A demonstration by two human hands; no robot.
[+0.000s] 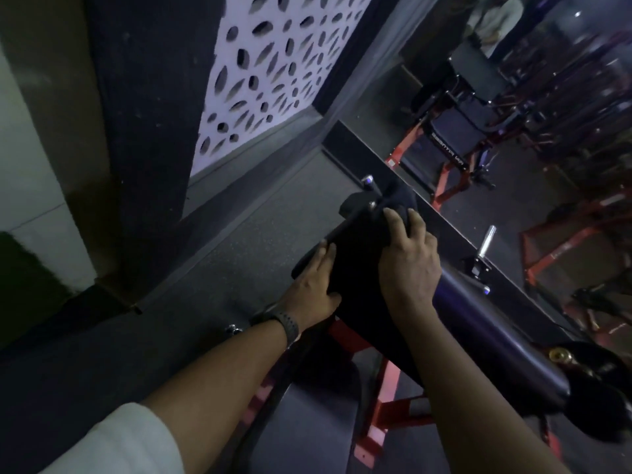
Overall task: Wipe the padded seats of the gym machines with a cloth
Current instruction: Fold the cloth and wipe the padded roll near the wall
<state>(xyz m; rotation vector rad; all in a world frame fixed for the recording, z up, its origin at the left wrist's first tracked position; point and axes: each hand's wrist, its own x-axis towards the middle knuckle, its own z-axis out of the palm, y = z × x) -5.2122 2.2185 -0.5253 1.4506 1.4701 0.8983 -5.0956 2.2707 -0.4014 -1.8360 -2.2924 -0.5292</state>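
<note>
Open rubber floor (219, 254) left of the padded seat (478, 323), free passage there, mirror wall (513, 200) close along the seat's right edge, chrome peg (487, 241) projecting near it, red frame (386, 381) crowding space beneath, dark pillar (143, 114) far left.

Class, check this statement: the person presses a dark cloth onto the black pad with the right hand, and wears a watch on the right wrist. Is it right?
Not quite. The head view shows the watch on the left wrist. The right hand does press the dark cloth onto the black pad.
</note>
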